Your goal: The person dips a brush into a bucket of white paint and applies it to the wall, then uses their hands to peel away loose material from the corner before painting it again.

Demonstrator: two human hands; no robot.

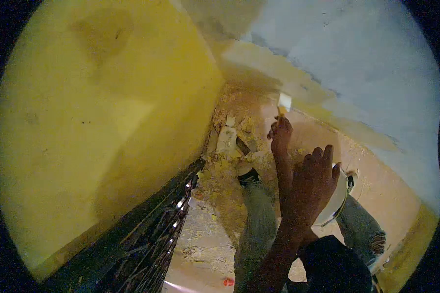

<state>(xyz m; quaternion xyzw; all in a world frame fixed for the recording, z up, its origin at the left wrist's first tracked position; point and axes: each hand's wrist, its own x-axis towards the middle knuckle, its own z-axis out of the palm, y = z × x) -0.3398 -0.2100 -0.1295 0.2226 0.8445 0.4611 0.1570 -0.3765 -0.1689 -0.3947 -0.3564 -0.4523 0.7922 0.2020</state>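
Note:
My right hand (pixel 280 134) is closed around the handle of a scraper (pixel 284 101), whose flat, bright blade points up toward the foot of the wall. The wall (pixel 362 68) has a grey-blue upper part and a yellowish, patchy strip along its bottom edge. Nearer to me, my left hand (pixel 315 173) reaches across over the right forearm, fingers extended and holding nothing. Below its fingers, between my legs, stands a white bucket (pixel 333 202), partly hidden by the hand and forearm.
Yellow flakes and rubble (pixel 230 195) cover the floor around my left shoe (pixel 249 177). A pale block (pixel 226 140) lies in the corner by the yellow wall (pixel 146 88). Dark metal bars (pixel 156 229) run along the left side. A small red object (pixel 228 282) lies at the bottom.

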